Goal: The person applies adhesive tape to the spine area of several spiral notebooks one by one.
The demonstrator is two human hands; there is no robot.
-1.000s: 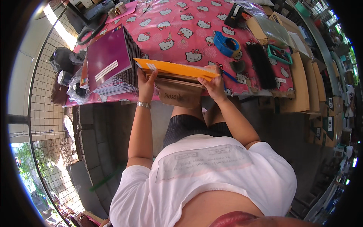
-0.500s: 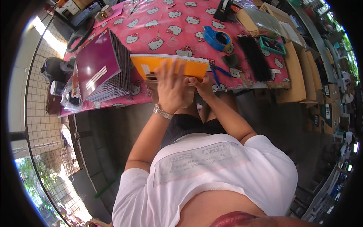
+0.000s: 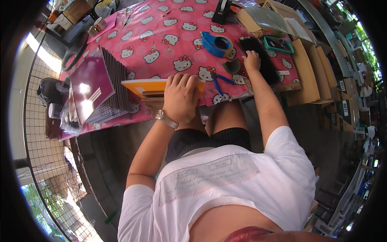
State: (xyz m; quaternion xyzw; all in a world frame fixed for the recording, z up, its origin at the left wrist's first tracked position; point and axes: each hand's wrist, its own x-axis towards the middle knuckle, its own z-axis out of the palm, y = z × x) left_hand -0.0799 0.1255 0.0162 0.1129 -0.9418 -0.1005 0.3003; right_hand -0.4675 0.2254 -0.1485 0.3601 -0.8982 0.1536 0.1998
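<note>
My left hand (image 3: 181,94) is closed over the right part of an orange-covered notebook (image 3: 141,88), which stands tilted at the table's near edge. A white, punched-looking edge runs along its top; a brown support shows beneath it. My right hand (image 3: 252,61), fingers bent, is on a bundle of long thin black strands (image 3: 267,66) that look like binding coils. Whether it has pinched single strands is too small to see. To the left stands a tall stack of spiral notebooks (image 3: 92,86), a purple cover on top. Blue-handled pliers (image 3: 217,84) lie between my hands.
Beyond my right hand are a blue tape dispenser (image 3: 216,44), a green tray (image 3: 279,44) and a dark curved piece (image 3: 232,66). Cardboard boxes (image 3: 306,72) line the right side. A pink patterned cover (image 3: 161,56) lies over the table; mugs (image 3: 97,26) stand far left.
My right hand has left the notebook and reached right and away, to the black bundle. My left hand has changed from flat on the cover to gripping over its top edge.
</note>
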